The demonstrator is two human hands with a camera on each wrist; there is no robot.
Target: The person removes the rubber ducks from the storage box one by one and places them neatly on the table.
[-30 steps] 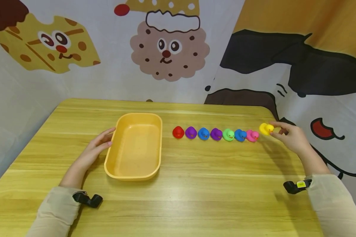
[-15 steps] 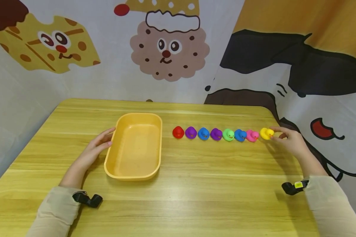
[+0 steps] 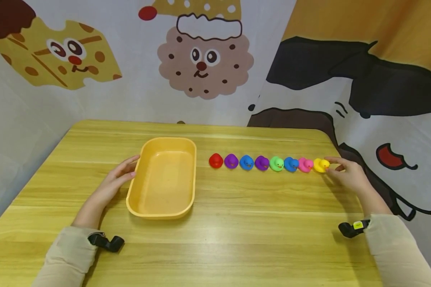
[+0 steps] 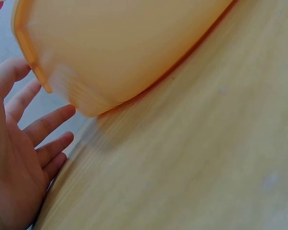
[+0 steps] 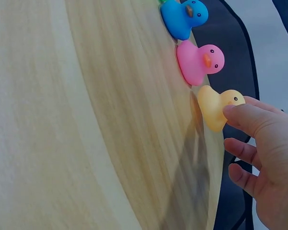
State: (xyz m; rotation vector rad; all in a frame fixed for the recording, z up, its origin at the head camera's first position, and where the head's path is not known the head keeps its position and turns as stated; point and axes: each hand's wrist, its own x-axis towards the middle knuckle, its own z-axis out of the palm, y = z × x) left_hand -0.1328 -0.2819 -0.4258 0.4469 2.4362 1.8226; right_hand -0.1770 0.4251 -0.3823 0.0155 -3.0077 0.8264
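Observation:
With thumb and forefinger, my right hand (image 3: 346, 173) pinches the yellow rubber duck (image 3: 321, 165) by its head, at the right end of a row of ducks. Right beside it stands the pink duck (image 3: 305, 164); in the right wrist view the yellow duck (image 5: 212, 108) looks slightly tilted. Leftward run a blue duck (image 3: 291, 164), a green duck (image 3: 276, 163), a purple duck (image 3: 261, 163), another blue, another purple and a red duck (image 3: 216, 160). My left hand (image 3: 111, 181) touches the left rim of the yellow-orange tub (image 3: 161, 217) with relaxed, spread fingers.
The wooden table (image 3: 244, 239) carries everything; its right edge passes under my right hand. A cartoon-printed curtain (image 3: 129, 107) hangs behind the table. The tub's inside shows only its bare floor. A black wrist camera (image 3: 353, 229) sits on each sleeve.
My right hand has lowered the yellow duck and brought it left, up against the pink duck. The left hand and the tub have stayed in place.

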